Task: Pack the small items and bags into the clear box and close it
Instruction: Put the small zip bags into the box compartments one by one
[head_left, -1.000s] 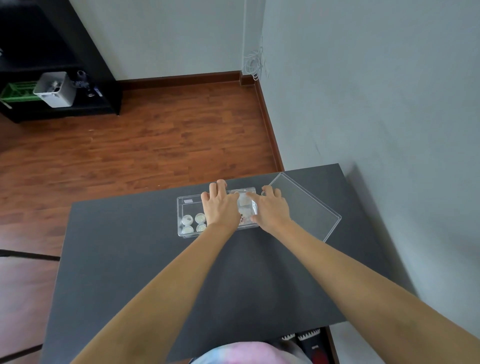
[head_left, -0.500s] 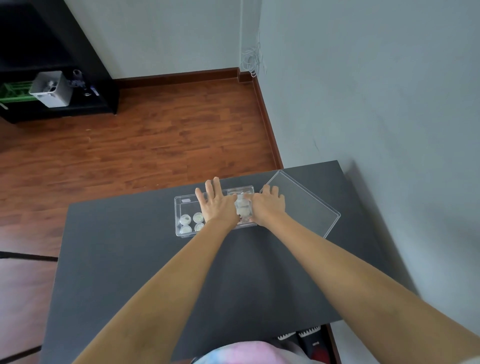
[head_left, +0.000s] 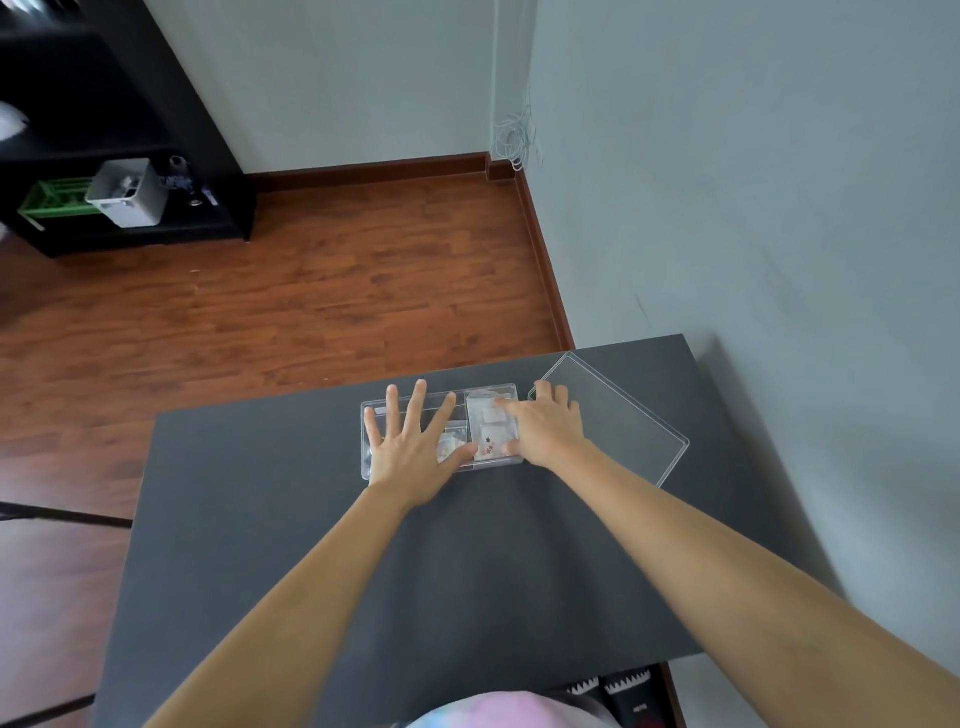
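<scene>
The dark grey table carries everything, and its right edge runs along the wall. The clear lid lies flat near the far right corner of the table, turned at an angle to the edges, off the box. The clear box sits open near the far edge, about midway along it, with its long side parallel to that edge and its right end just beside the lid.

My left hand is spread wide, palm down, over the left half of the box; its fingers reach toward the far wall of the box and it grips nothing. My right hand lies palm down across the right end of the box, fingers loosely extended and slightly apart. Its index finger rests on the small clear bags in the right compartment, and its other fingers reach past the box to the near corner of the lid. It encloses nothing.

The bags lie flat in the right compartment; one shows small dark and red specks. A further clear bag lies in the middle of the box, partly under my left thumb.
</scene>
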